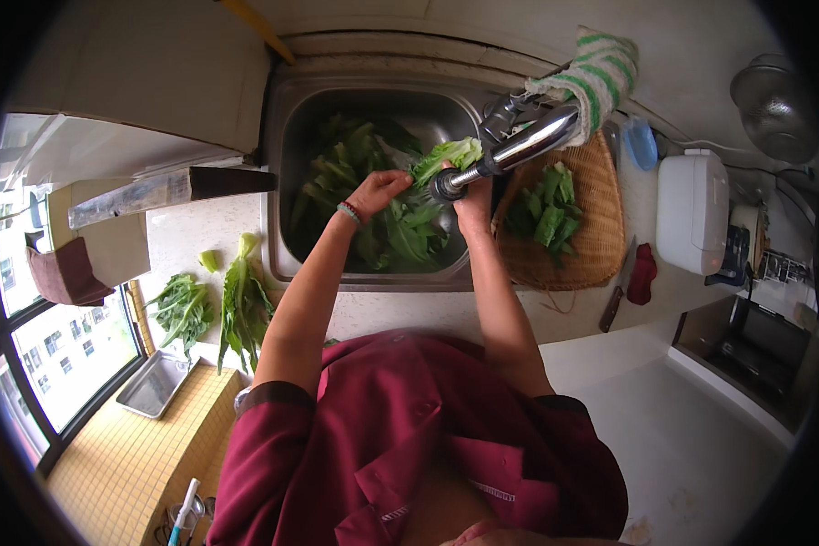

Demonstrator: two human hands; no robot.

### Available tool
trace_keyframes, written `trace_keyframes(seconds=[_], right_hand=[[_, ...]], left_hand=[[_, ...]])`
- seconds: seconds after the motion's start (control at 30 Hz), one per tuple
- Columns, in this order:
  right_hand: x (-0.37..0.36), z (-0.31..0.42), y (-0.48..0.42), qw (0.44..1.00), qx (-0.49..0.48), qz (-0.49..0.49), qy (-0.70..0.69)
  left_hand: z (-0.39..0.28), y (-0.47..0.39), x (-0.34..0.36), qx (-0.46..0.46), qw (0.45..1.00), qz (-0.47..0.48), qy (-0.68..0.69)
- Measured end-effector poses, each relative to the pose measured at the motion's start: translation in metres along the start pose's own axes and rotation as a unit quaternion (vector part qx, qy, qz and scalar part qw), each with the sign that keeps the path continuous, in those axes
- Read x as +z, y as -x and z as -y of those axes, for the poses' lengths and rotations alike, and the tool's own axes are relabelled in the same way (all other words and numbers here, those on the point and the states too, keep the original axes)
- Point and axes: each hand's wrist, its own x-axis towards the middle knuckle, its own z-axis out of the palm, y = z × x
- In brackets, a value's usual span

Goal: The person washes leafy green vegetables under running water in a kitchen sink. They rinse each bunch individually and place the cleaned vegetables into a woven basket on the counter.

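Observation:
Both hands are over a stainless steel sink (375, 281), where many loose green leaves (348, 160) lie in the basin. My left hand (380, 191) has its fingertips closed on the leafy edge of a pale-ribbed lettuce leaf (450, 155). Partly behind the faucet head (443, 185), my right hand (473, 203) grips the same leaf near its middle. Water from the faucet falls among the leaves below. Right of the sink, a wicker basket (597, 225) holds a small pile of green leaves (553, 211).
On the left counter lie a bunch of leafy greens (242, 300), a smaller bunch (183, 307) and a cut stem end (208, 261). A knife (613, 307) and a dark red cloth (642, 274) lie right of the basket. A striped cloth (597, 75) hangs over the faucet.

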Motion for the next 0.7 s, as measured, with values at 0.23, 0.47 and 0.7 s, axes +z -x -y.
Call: trace_keyframes(seconds=[0.23, 0.47, 0.7], right_hand=[[-0.022, -0.013, -0.001, 0.998, -0.009, 0.034, -0.048], [-0.025, -0.017, -0.002, 0.998, 0.004, 0.011, -0.068], [-0.028, -0.015, -0.011, 0.989, -0.02, 0.01, -0.144]], left_hand=[[-0.013, -0.008, 0.015, 0.021, 0.994, 0.103, -0.007], [-0.026, -0.011, 0.013, 0.055, 0.974, 0.036, -0.218], [-0.005, -0.003, 0.001, 0.03, 0.999, -0.007, 0.034]])
